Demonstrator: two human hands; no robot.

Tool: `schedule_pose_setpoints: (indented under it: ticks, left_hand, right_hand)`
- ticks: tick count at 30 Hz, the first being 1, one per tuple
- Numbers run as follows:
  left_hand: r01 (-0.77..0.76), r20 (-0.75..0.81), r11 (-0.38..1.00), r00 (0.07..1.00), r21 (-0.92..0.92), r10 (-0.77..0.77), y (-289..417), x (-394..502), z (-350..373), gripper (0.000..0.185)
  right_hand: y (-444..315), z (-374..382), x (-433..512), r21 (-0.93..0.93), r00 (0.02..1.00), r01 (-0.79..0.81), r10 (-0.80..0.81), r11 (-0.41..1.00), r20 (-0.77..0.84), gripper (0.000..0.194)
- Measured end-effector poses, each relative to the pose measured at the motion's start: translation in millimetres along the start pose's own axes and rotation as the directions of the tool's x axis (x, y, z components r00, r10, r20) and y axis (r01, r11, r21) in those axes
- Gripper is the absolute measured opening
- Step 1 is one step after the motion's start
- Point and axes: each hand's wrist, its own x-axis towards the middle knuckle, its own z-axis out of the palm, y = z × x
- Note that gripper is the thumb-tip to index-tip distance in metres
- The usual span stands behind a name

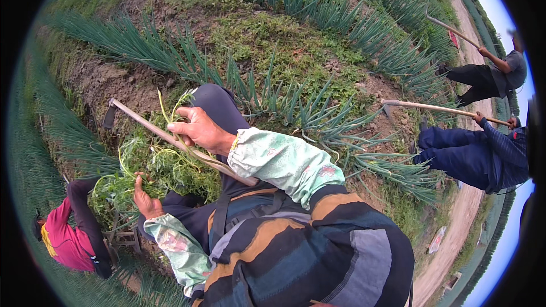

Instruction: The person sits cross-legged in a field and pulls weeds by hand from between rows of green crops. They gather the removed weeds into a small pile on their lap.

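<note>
My right hand [200, 130], in a green patterned sleeve cover, pinches a leafy green stem [163, 106] between thumb and fingers. It is above the wooden handle [145, 122] of a hoe that lies across my lap, its metal blade [109, 117] at the upper left end. At the lower left my left hand [147, 198] has its fingers closed around stems of pulled green weeds [111, 187]. More feathery weeds [183, 170] lie between my hands, over my bent legs. Part of the left fingers is hidden by leaves.
Rows of green onions [324, 119] run through weedy soil. At the right, two people [473, 153] stand with long-handled hoes [439, 106] near a dirt path [452, 230]. A person in pink [70, 238] sits low at the left, near a small wooden stool [128, 238].
</note>
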Motion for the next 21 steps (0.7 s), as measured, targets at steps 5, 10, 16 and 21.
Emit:
schedule_pose_setpoints:
  ticks: [5,10,16,21]
  left_hand:
    - [-0.003,-0.029,0.991,1.000,0.131,0.007,-37.1,-25.7,50.7,0.020]
    - [0.123,0.020,0.983,0.992,0.135,-0.127,-26.3,-60.2,83.4,0.024]
    - [0.193,0.013,0.969,0.980,0.158,-0.197,-32.9,-86.8,88.9,0.040]
    - [0.092,0.127,0.959,0.983,0.269,-0.130,-6.1,-62.9,80.8,0.039]
  right_hand:
    - [28.3,13.2,27.3,0.206,0.987,-0.106,0.077,0.973,0.142,0.016]
    - [70.0,4.8,30.2,0.298,0.946,-0.304,0.250,0.905,0.204,0.014]
    - [89.8,0.1,35.4,0.330,0.945,-0.316,0.266,0.890,0.188,0.008]
    - [87.2,29.8,34.9,-0.227,0.927,-0.200,0.260,0.953,0.271,0.013]
